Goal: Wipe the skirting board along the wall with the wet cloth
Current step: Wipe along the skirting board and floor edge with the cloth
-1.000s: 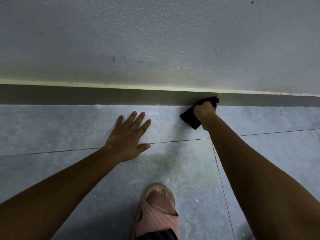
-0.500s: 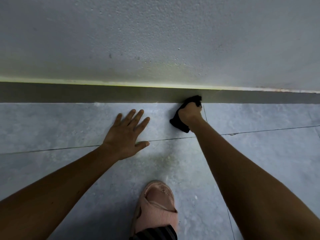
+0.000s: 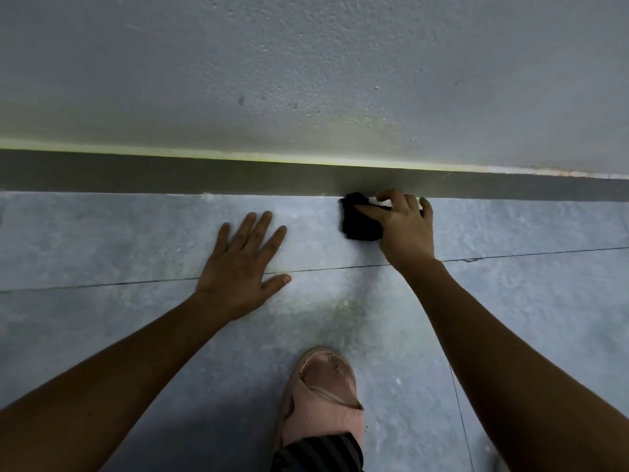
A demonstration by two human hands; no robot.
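A dark grey skirting board (image 3: pixel 204 177) runs left to right along the foot of the pale textured wall (image 3: pixel 306 69). A black bunched cloth (image 3: pixel 359 223) lies on the floor tile, its top edge touching the bottom of the board. My right hand (image 3: pixel 405 226) rests on the cloth's right side, thumb laid across it and fingers spread toward the board. My left hand (image 3: pixel 243 267) lies flat on the floor, palm down, fingers apart, left of the cloth and holding nothing.
Grey floor tiles (image 3: pixel 102 240) with thin grout lines stretch both ways along the wall. My foot in a pink sandal (image 3: pixel 321 396) stands on the floor below and between my arms, well back from the board.
My right hand has slid the cloth leftwards along the skirting board, then dropped to the floor at the board's foot with its fingers loosened. My left hand has stayed planted.
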